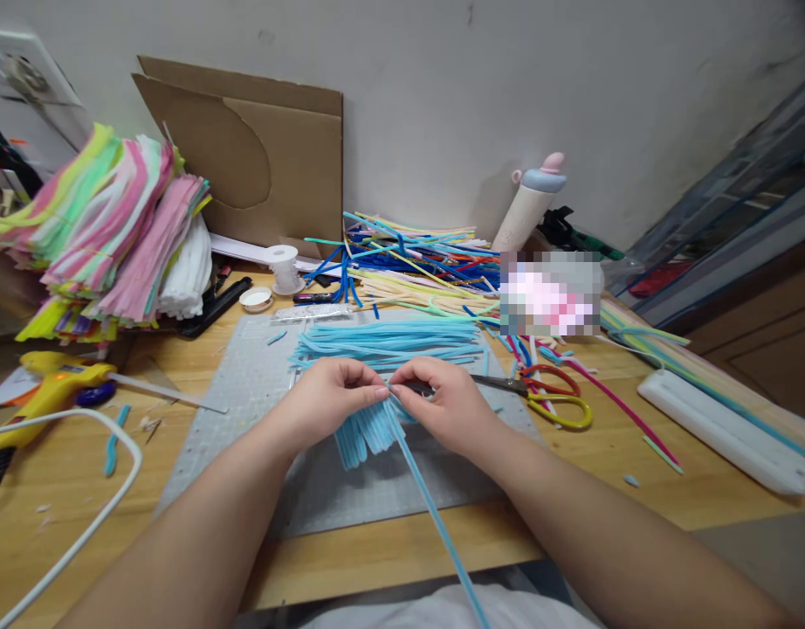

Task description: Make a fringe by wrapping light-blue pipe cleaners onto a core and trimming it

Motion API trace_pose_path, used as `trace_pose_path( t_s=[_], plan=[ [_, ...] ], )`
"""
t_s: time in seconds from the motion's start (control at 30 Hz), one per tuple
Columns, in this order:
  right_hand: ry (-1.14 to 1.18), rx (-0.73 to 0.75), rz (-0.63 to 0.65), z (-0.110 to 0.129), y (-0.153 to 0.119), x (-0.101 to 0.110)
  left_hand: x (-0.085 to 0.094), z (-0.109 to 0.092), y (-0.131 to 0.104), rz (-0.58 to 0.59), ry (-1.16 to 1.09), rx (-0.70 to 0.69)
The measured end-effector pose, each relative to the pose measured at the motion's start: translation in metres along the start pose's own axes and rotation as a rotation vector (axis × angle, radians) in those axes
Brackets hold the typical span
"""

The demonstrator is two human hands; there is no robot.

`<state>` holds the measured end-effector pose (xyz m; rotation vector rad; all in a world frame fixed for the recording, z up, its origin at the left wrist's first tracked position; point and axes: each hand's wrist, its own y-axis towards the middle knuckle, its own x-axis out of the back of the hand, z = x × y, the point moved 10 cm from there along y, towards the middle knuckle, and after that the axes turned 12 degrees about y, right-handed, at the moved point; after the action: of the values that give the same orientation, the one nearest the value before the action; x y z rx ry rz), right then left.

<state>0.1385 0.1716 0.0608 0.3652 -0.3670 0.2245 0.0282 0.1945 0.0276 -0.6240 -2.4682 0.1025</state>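
My left hand and my right hand meet over the cutting mat, thumbs and forefingers pinched close together. Between them is a piece made of light blue pipe cleaners, its short, folded-looking lengths fanning out below my fingers. From the same pinch, one long light blue pipe cleaner runs down toward my lap. My fingers hide the exact joint. Just beyond my hands lies a row of loose light blue pipe cleaners. Scissors with red and yellow handles rest right of my right hand, blades partly behind it.
A yellow glue gun with a white cord lies left, beneath bundles of coloured pipe cleaners. Cardboard leans on the wall. Behind the mat are a white spool, mixed pipe cleaners and a bottle. A power strip sits right.
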Motion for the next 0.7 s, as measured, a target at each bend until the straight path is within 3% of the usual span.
trace_pose_path(
  t_s=[0.4,0.47,0.6,0.7],
  plan=[
    [-0.063,0.039,0.034,0.004,-0.001,-0.004,-0.002,0.004,0.0,0.014,0.01,0.012],
    [-0.078,0.126,-0.027,0.015,-0.002,0.003,0.003,0.008,0.001,-0.016,-0.037,0.037],
    [-0.15,0.372,-0.28,0.047,-0.015,0.031,0.02,0.017,0.003,-0.123,-0.218,0.091],
    [-0.175,0.509,-0.326,0.06,-0.024,0.037,0.028,0.019,0.004,-0.156,-0.339,0.109]
  ],
)
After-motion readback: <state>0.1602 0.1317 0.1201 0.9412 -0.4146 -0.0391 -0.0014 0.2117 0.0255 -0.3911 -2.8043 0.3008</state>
